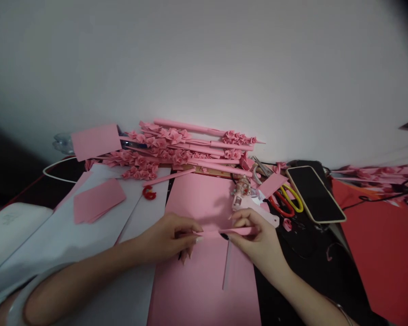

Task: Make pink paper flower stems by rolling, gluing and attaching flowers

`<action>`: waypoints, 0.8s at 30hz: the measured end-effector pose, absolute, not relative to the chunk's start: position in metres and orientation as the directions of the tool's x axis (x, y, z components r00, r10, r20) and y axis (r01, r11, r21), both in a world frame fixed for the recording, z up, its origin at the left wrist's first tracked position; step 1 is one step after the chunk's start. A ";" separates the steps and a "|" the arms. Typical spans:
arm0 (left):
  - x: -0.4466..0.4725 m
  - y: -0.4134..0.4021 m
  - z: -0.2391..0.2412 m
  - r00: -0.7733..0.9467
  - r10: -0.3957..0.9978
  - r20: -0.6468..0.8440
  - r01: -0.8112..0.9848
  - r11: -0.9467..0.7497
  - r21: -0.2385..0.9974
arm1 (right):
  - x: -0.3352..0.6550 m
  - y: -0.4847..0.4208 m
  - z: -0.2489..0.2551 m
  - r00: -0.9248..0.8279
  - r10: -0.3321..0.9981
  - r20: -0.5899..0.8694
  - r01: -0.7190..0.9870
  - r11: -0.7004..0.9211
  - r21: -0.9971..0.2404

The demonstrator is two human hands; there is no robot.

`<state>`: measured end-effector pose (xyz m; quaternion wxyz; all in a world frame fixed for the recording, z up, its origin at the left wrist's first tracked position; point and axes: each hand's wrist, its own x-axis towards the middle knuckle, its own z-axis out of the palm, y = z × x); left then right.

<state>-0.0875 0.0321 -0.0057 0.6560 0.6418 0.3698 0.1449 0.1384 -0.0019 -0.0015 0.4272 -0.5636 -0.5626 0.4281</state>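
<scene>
My left hand [168,237] and my right hand [255,240] pinch the two ends of a narrow pink paper strip [221,232], held level just above a large pink sheet [204,271]. The fingers of both hands are closed on the strip. A thin pale strip [227,267] lies on the pink sheet below my right hand. A white glue gun [250,201] rests just behind my right hand.
Rolled pink paper stems with folded pink flowers [177,147] are piled along the wall. Small pink paper stacks [97,199] lie on white sheets at left. Red and yellow scissors [287,201], a phone [314,192] and red paper [384,244] sit to the right.
</scene>
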 end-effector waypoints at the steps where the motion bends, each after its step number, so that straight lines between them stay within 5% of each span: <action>1: -0.086 0.031 -0.006 0.699 0.651 -0.297 0.286 0.128 0.950 | 0.138 -0.002 -0.002 0.002 1.000 -0.019 0.262 -0.019 -0.965; 18: -0.089 0.036 -0.012 0.751 0.605 -0.263 0.134 0.252 0.959 | 0.150 0.006 -0.001 0.030 0.999 0.010 -0.099 0.013 -0.995; 24: -0.090 0.038 -0.005 0.685 0.693 -0.226 0.020 0.293 0.956 | 0.162 0.005 -0.001 0.141 0.977 0.161 0.288 0.115 -0.951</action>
